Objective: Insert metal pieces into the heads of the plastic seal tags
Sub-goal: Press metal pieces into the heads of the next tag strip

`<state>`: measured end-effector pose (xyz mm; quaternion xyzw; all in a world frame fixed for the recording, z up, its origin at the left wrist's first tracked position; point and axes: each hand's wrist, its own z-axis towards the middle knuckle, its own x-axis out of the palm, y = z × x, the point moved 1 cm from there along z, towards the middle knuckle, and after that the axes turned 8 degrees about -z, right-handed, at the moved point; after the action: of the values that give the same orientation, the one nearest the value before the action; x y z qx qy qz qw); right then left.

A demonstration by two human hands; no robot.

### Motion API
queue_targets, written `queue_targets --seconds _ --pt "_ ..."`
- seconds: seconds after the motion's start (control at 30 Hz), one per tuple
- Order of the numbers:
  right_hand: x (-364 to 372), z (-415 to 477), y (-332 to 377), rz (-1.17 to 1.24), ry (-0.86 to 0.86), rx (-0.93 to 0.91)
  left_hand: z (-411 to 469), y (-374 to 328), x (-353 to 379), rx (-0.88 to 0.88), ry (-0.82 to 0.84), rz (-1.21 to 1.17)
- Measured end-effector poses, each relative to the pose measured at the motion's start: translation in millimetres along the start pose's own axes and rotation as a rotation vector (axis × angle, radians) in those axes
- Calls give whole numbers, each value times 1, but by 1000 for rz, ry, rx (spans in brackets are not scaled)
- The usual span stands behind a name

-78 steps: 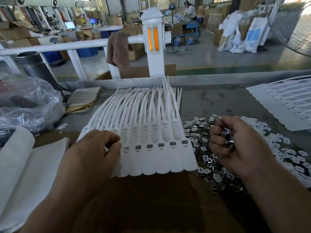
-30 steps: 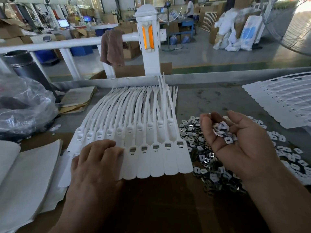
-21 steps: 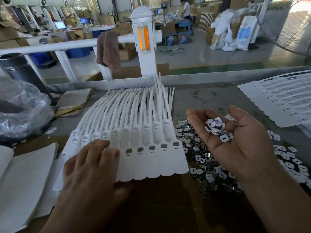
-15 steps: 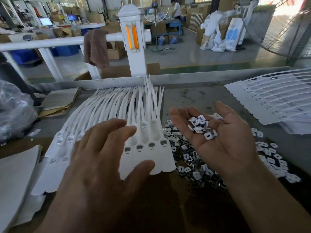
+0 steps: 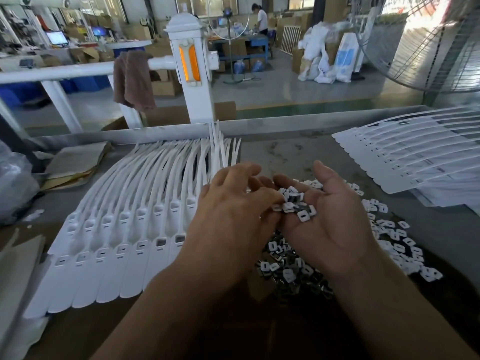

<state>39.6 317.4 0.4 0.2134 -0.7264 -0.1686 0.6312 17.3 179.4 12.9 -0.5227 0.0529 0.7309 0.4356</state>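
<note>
In a big workshop, a grey surface (image 5: 298, 152) holds the work. The right hand (image 5: 330, 224) lies palm up with its fingers loosely spread. A small heap of metal pieces (image 5: 296, 203) sits in its palm. The left hand (image 5: 233, 203), palm down, reaches its fingertips into that heap; whether it pinches one cannot be told. The white seal tags (image 5: 124, 229) lie in a row just left of the left hand. More loose pieces (image 5: 291, 271) lie under both hands.
</note>
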Motion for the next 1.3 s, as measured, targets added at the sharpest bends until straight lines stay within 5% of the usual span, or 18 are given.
queue_targets --seconds 0.27,0.47,0.77,1.3 --pt "-2 2 -6 -60 -2 44 -2 2 -4 2 -60 -98" --pt "0 3 -7 -42 -86 66 -22 18 -37 -213 -246 -353" --pt "-10 9 -15 -325 -169 152 -80 99 -78 -637 -169 -268" --pt "-15 12 -13 -394 -170 92 -61 85 -66 -610 -21 -21"
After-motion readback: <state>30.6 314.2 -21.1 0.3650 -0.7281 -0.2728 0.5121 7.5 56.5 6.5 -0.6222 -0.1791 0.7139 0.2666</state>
